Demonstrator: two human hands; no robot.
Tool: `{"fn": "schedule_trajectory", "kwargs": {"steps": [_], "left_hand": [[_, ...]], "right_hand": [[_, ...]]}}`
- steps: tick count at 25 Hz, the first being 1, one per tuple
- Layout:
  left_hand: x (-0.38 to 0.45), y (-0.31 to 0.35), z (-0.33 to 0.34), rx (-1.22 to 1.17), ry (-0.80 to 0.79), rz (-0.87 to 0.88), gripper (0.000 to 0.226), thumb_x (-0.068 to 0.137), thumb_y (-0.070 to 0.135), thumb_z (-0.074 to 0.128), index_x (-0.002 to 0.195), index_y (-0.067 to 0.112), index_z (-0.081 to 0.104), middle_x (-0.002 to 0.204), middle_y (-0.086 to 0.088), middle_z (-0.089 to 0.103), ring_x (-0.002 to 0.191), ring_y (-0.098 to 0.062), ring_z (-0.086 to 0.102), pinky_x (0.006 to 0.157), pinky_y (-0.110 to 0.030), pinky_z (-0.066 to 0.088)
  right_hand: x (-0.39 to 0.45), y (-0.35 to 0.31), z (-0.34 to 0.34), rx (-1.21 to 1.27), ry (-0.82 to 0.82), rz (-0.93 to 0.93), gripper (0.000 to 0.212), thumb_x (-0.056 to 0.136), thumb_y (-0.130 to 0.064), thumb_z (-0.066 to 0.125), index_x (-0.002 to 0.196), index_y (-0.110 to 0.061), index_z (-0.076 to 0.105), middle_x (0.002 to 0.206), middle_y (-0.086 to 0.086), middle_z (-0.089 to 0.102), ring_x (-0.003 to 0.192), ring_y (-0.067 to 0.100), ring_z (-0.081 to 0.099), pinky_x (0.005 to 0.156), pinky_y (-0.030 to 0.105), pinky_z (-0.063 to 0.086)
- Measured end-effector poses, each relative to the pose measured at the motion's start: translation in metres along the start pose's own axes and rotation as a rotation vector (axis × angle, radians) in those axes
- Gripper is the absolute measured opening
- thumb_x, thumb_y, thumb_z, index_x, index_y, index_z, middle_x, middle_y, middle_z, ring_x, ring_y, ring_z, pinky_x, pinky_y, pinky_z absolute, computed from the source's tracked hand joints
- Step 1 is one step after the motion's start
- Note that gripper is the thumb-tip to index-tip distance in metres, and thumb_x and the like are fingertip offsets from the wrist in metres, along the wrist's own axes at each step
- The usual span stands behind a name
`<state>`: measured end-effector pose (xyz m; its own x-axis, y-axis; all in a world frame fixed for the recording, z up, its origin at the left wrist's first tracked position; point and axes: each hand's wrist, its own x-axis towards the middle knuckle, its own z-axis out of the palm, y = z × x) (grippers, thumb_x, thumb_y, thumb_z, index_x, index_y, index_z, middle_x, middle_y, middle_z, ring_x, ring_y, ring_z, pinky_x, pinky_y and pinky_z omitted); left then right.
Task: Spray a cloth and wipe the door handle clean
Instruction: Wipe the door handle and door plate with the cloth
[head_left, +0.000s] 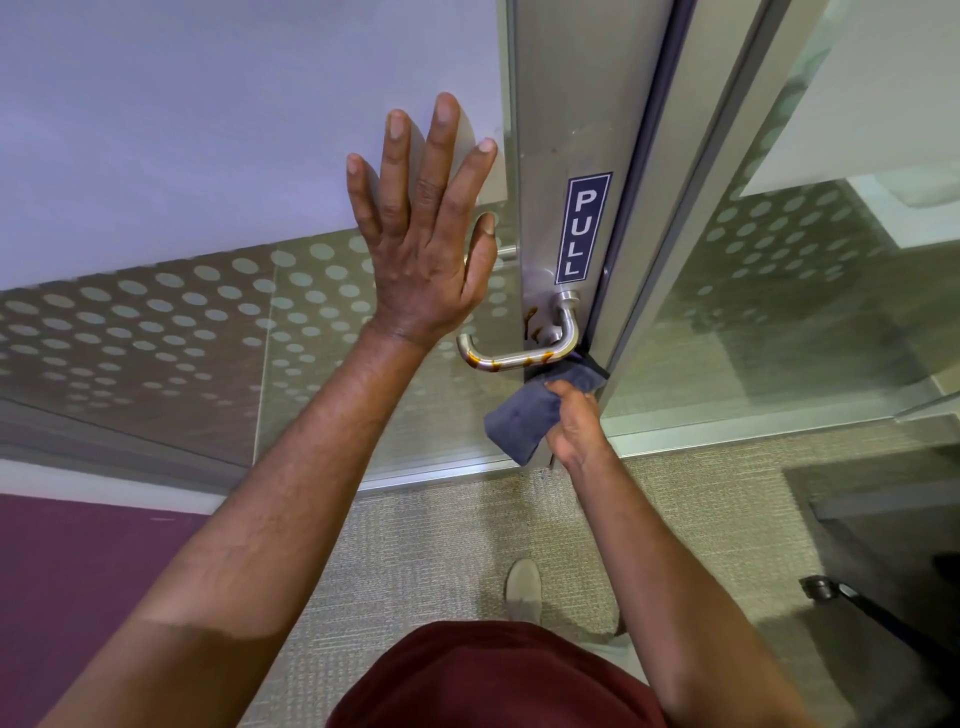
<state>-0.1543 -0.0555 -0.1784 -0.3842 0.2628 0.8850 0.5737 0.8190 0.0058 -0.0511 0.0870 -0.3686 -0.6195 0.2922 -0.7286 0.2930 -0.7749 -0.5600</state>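
Observation:
A steel lever door handle (519, 358) sticks out from the metal door stile, with brown smears along its bar and on the plate behind it. My right hand (574, 421) grips a folded dark blue-grey cloth (519, 421) just below the handle's base, and the cloth's upper corner touches the door edge under the lever. My left hand (423, 234) lies flat on the frosted glass of the door to the left of the handle, with its fingers spread and straight. No spray bottle is in view.
A blue PULL sign (582, 228) is stuck on the stile above the handle. A fixed glass panel (779, 291) with dotted film stands to the right. Beige carpet (441, 551) lies below, with my shoe (523, 590) on it. A dark object (826, 590) sits low right.

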Motion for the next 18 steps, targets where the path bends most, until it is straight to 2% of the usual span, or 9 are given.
{"fn": "schedule_trajectory", "kwargs": {"steps": [4, 8, 10, 13, 15, 18], "left_hand": [[0.001, 0.0, 0.001, 0.001, 0.007, 0.002, 0.059, 0.097, 0.023, 0.065, 0.151, 0.02, 0.043, 0.158, -0.017, 0.034, 0.161, -0.012, -0.015, 0.129, -0.048, -0.009], [0.001, -0.002, 0.004, 0.007, 0.011, 0.001, 0.058, 0.097, 0.024, 0.063, 0.151, 0.021, 0.043, 0.159, -0.016, 0.032, 0.161, -0.012, -0.015, 0.129, -0.048, -0.009], [0.0, -0.001, 0.003, 0.021, -0.001, 0.002, 0.057, 0.099, 0.026, 0.061, 0.152, 0.022, 0.042, 0.159, -0.016, 0.031, 0.161, -0.012, -0.015, 0.129, -0.048, -0.009], [0.0, -0.001, 0.003, 0.025, 0.003, 0.005, 0.055, 0.101, 0.027, 0.058, 0.153, 0.022, 0.041, 0.16, -0.015, 0.031, 0.161, -0.013, -0.015, 0.129, -0.048, -0.009], [0.0, 0.0, 0.005, 0.032, 0.022, 0.006, 0.054, 0.101, 0.027, 0.058, 0.153, 0.022, 0.042, 0.16, -0.015, 0.033, 0.164, -0.017, -0.009, 0.129, -0.048, -0.009], [-0.001, 0.001, 0.006, 0.037, 0.04, 0.01, 0.052, 0.102, 0.028, 0.056, 0.152, 0.021, 0.043, 0.159, -0.015, 0.036, 0.16, -0.032, 0.009, 0.13, -0.046, -0.011]], "right_hand": [[0.003, 0.007, 0.003, -0.115, -0.001, -0.014, 0.021, 0.099, -0.003, 0.062, 0.118, -0.012, 0.06, 0.098, 0.006, 0.069, 0.093, 0.021, 0.064, 0.074, 0.031, 0.053], [-0.009, 0.017, -0.014, -0.446, -0.129, -0.066, 0.015, 0.1, -0.007, 0.063, 0.11, -0.018, 0.066, 0.109, 0.003, 0.073, 0.111, 0.023, 0.066, 0.091, 0.037, 0.051], [-0.023, 0.007, -0.031, -0.512, -0.209, -0.09, 0.021, 0.098, -0.002, 0.064, 0.105, -0.02, 0.073, 0.1, -0.002, 0.08, 0.103, 0.02, 0.072, 0.084, 0.033, 0.057], [-0.048, -0.022, -0.056, -0.307, -0.194, -0.144, 0.025, 0.085, 0.003, 0.069, 0.101, -0.014, 0.077, 0.09, 0.002, 0.081, 0.083, 0.017, 0.077, 0.065, 0.028, 0.06], [-0.064, -0.043, -0.071, -0.182, -0.153, -0.208, 0.027, 0.073, -0.001, 0.065, 0.091, -0.016, 0.079, 0.08, 0.0, 0.077, 0.072, 0.013, 0.073, 0.062, 0.024, 0.058], [-0.085, -0.067, -0.073, -0.095, -0.123, -0.298, 0.023, 0.072, -0.005, 0.062, 0.074, -0.02, 0.08, 0.07, -0.004, 0.072, 0.065, 0.008, 0.069, 0.062, 0.023, 0.055]]}}
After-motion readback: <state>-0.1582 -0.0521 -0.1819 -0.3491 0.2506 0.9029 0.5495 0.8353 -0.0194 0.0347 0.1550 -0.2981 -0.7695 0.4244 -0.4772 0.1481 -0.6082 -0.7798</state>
